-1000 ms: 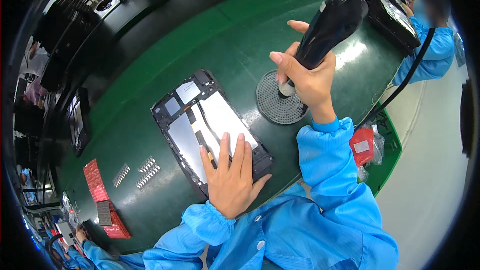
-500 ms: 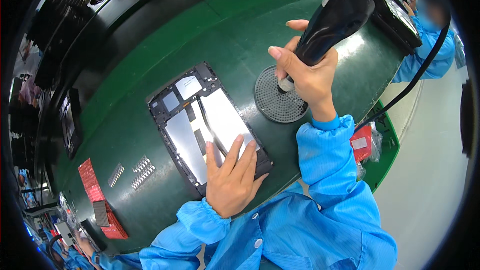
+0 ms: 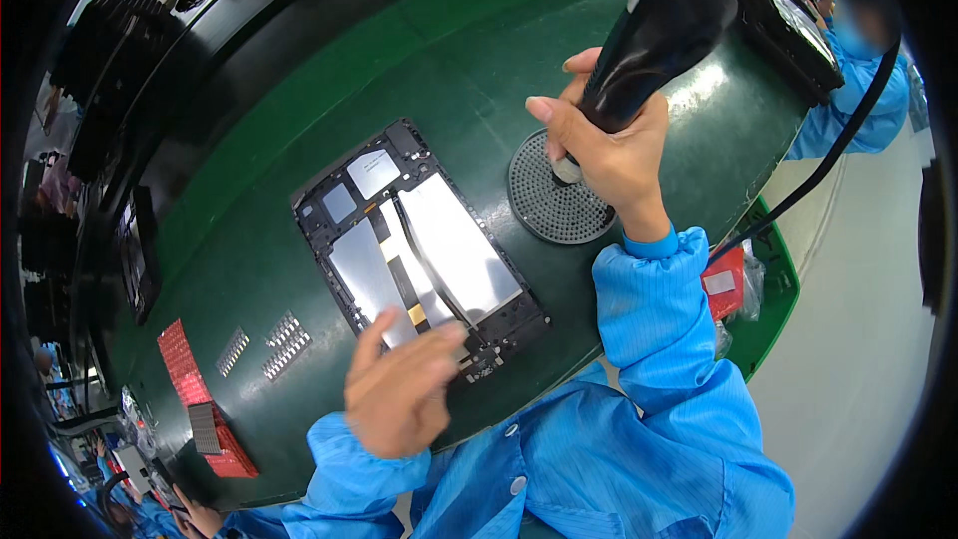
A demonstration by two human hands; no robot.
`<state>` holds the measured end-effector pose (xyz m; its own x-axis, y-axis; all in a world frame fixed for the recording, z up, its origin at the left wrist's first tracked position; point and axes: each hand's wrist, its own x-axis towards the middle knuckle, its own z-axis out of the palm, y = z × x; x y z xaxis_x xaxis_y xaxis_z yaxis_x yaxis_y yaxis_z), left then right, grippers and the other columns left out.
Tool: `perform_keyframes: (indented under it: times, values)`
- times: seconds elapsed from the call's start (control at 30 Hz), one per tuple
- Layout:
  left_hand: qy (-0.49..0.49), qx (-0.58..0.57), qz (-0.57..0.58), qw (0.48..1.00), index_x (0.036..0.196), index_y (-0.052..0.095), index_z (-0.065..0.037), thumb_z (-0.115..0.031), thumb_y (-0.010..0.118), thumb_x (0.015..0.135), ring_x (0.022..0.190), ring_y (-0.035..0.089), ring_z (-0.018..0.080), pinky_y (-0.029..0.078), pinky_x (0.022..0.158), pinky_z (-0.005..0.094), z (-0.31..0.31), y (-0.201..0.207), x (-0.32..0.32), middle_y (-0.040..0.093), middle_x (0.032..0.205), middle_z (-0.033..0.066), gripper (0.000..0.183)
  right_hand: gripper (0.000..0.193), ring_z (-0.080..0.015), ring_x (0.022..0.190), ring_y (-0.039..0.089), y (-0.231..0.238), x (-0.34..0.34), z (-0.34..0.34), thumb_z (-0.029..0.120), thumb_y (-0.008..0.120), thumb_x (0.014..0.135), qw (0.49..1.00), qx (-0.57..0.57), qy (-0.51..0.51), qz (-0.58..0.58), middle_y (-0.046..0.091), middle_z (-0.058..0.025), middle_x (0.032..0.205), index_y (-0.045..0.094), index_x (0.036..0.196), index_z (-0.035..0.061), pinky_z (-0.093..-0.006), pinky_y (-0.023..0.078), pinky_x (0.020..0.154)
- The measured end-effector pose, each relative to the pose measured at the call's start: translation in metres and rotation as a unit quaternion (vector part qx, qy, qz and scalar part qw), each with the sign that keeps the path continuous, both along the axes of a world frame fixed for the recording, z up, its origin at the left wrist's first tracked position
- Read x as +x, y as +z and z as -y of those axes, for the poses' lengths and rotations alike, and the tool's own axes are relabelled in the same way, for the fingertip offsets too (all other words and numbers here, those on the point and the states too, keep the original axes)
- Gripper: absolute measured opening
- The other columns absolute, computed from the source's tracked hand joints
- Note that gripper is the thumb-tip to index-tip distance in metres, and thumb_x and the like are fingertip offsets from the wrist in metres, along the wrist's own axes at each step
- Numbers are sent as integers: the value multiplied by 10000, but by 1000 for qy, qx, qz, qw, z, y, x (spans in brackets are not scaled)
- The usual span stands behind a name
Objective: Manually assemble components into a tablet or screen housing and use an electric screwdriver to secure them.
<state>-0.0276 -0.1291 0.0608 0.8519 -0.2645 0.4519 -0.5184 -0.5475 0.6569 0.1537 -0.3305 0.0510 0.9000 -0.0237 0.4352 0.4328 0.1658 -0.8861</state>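
My right hand [image 3: 624, 160] is wrapped round a thick black electric screwdriver [image 3: 664, 35], held tilted with its nose low over a round grey screw plate [image 3: 559, 215] full of small holes. An opened tablet [image 3: 454, 250] lies face down to the left of that plate, its silver battery panels and a dark cable strip showing. My left hand [image 3: 404, 394], blurred, hovers over the tablet's near left corner with fingers apart and nothing visible in them. Part of the tablet's near edge is hidden under it.
Strips of small parts [image 3: 287, 346] and red bubble wrap [image 3: 190, 374] with a grey pad [image 3: 206, 429] lie on the green table [image 3: 479, 70] at left. Black devices [image 3: 788, 25] are stacked far right. A green bin [image 3: 783, 284] stands beside the table; a cable [image 3: 828, 165] crosses above. A co-worker [image 3: 853, 90] sits beyond.
My left hand has lifted off the tablet and moved left, uncovering its near right corner. The electric screwdriver has shifted slightly left in my right hand, still over the screw plate.
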Motion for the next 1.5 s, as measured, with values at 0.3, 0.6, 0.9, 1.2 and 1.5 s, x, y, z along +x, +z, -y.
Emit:
perform_keyframes:
  times: [0.3,0.6,0.9,1.2,1.5]
  values:
    - [330,7,-15,944,954,683,-25,36,658,788,798,630,209,501,732,288,-63,-10,-9,631,909,110,179,372,-80,505,516,11,-15,1,5,721,758,999,1,-52,14,564,-5,600,524,1074,-3,-219,387,480]
    - [299,-361,-228,853,920,654,64,11,678,810,663,612,104,488,607,205,-78,-32,-5,659,775,67,125,437,-155,506,551,27,-39,-33,-28,662,785,993,51,77,74,557,-81,632,428,1153,-51,-286,466,521]
    - [264,-224,-172,922,884,682,33,-70,696,820,651,568,62,453,595,195,-90,-57,32,653,752,24,121,433,-118,502,559,53,-70,-101,-35,684,758,979,31,194,60,584,-60,600,441,1116,-33,-221,431,513]
    - [215,-255,-229,914,878,658,20,-95,702,819,655,566,53,450,557,194,-104,-58,40,639,729,24,136,339,-87,482,559,42,-59,-173,-37,726,739,969,25,244,37,593,-25,593,533,1017,-60,-208,426,480]
    - [225,-321,-311,866,775,650,46,-71,733,758,614,614,96,509,542,233,-106,-52,43,658,699,73,144,322,-69,502,556,25,-62,-192,-31,744,731,967,5,252,26,596,-20,603,551,987,-60,-212,442,514]
